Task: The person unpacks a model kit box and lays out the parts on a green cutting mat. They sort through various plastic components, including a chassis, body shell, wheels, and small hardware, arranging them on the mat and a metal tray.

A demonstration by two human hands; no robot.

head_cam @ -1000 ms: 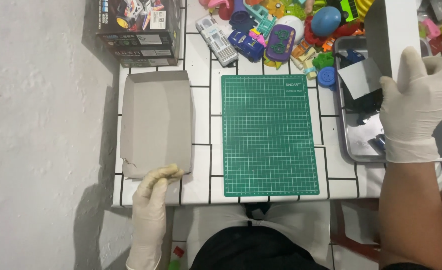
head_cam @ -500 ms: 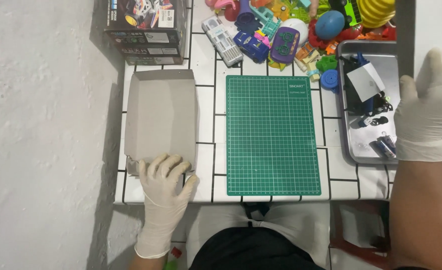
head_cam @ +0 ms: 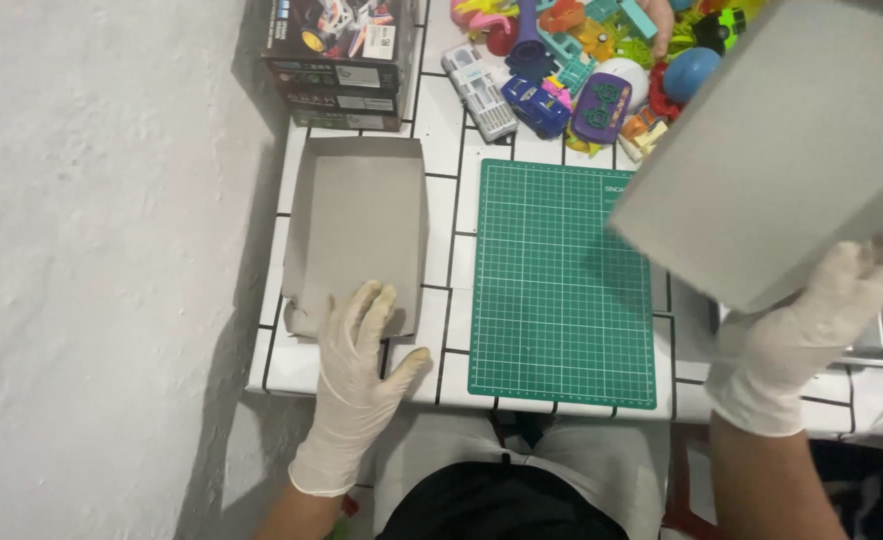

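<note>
Lifted and tilted above the right side of the white tiled table [head_cam: 442,120]: a grey box lid [head_cam: 772,150], gripped at its lower edge by the gloved right hand [head_cam: 812,320]. Flat and loose-fingered on the near end of the open grey box tray [head_cam: 357,225], grasping nothing: the gloved left hand [head_cam: 362,355]. Between them a green cutting mat [head_cam: 562,285]; at the far-left corner a dark printed carton [head_cam: 342,55].

The right gloved hand [head_cam: 812,330] has risen from the metal tray, now carrying a flat grey cardboard lid [head_cam: 772,150] tilted above the green cutting mat [head_cam: 562,290]. The left gloved hand [head_cam: 362,350] has slid further onto the open grey cardboard box [head_cam: 357,220].
</note>
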